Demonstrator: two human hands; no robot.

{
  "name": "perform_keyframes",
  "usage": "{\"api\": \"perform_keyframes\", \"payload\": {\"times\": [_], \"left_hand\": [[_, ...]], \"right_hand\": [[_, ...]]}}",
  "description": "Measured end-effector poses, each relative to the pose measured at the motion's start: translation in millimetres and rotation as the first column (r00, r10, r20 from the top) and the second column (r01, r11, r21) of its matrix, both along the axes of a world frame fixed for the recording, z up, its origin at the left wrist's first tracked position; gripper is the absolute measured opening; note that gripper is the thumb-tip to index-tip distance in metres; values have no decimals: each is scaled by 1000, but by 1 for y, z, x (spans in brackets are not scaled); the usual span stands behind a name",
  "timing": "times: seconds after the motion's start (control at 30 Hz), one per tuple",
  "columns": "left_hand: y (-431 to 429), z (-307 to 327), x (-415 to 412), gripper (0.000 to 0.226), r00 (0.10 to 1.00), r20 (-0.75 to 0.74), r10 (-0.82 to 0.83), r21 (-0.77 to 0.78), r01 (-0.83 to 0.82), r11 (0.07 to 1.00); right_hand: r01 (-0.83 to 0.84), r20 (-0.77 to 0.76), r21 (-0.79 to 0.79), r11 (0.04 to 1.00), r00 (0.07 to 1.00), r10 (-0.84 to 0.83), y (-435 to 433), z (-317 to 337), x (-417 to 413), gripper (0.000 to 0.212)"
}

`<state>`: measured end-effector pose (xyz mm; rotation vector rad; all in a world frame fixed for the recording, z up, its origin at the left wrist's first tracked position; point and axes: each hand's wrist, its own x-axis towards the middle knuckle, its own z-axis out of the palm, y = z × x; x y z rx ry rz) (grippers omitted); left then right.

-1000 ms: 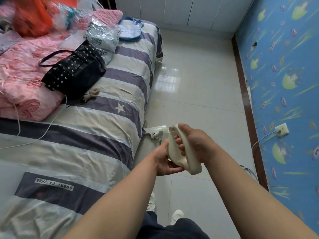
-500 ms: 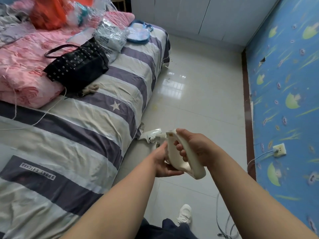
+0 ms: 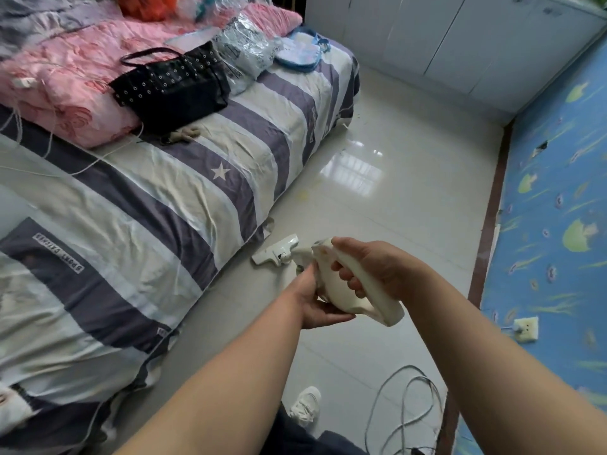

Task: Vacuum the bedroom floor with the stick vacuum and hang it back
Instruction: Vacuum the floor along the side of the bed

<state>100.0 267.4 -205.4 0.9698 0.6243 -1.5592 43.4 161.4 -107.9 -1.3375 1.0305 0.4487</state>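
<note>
Our right hand (image 3: pixel 377 270) wraps its fingers (image 3: pixel 348 280) round the handle of the stick vacuum (image 3: pixel 331 284); our left hand (image 3: pixel 312 303) grips its body from underneath. Over the last second our hold is unchanged and the floor head (image 3: pixel 276 252) has kept to the floor (image 3: pixel 377 198) beside the bed (image 3: pixel 164 192). We judge the vacuuming still under way.

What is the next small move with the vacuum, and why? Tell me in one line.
Probably push the vacuum forward along the bed. The right hand and left hand both grip it, its floor head sits by the bed's edge, and yellowish specks lie just ahead on the floor.
</note>
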Motion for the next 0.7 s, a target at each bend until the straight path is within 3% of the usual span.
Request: {"api": "perform_keyframes", "payload": {"times": [0.7], "left_hand": [[-97,12,27,73,994,4,113,28,-113,993]], "right_hand": [[-325,-108,-169,931,945,310,-104,13,39,46]]}}
